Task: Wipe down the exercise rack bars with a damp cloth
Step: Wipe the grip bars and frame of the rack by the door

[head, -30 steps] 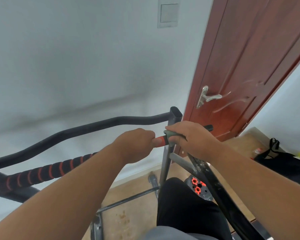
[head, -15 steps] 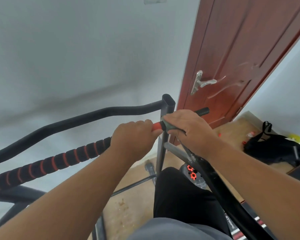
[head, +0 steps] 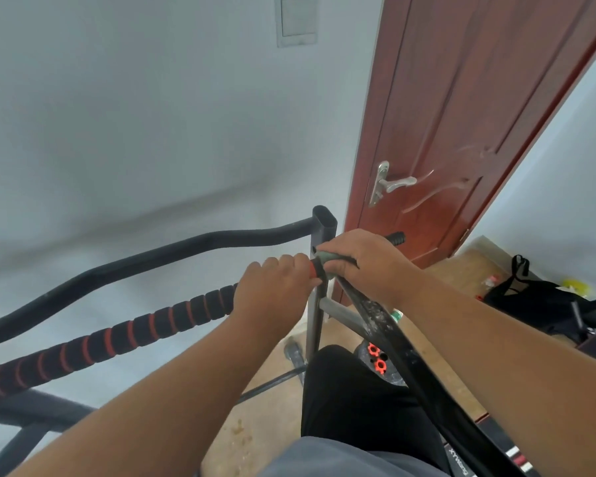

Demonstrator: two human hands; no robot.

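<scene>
Overhead, the left hand (head: 272,290) gripped the black-and-red ribbed foam bar (head: 124,333) — the right hand (head: 365,266) clutched a grey-green cloth (head: 327,258) around it. Behind stood a pale wall (head: 135,115) and a reddish-brown wooden door (head: 461,115).

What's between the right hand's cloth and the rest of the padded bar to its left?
The left hand grips the padded bar right beside the right hand and its grey cloth, blocking a leftward wipe until it shifts.

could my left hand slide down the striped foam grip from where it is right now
Probably yes. Your left hand grips the striped foam grip at its upper end, and the whole length below it toward the lower left looks bare, nothing resting on it.
</scene>
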